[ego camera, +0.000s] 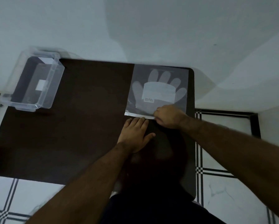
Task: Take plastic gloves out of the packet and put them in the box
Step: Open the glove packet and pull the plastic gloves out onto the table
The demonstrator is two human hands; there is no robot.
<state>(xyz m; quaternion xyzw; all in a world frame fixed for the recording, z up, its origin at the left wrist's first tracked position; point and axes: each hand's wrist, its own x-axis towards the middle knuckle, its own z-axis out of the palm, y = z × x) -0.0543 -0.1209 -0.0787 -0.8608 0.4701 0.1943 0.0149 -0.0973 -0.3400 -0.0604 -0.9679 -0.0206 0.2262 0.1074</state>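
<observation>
Pinching the near edge of the packet (158,89), the right hand (167,116) is curled shut on its white strip.
Packet lies flat at the far right of the dark surface (87,118); left hand (135,135) rests open, palm down, just beside it; clear box (33,81) sits far left, well apart.

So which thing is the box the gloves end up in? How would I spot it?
Start at the dark brown rectangular table and go to its far left corner. There stands the clear plastic storage box, open at the top, with white labels showing through it. Unlike the flat see-through glove packet at the far right, by the hands, it has upright walls and a rim.
</observation>
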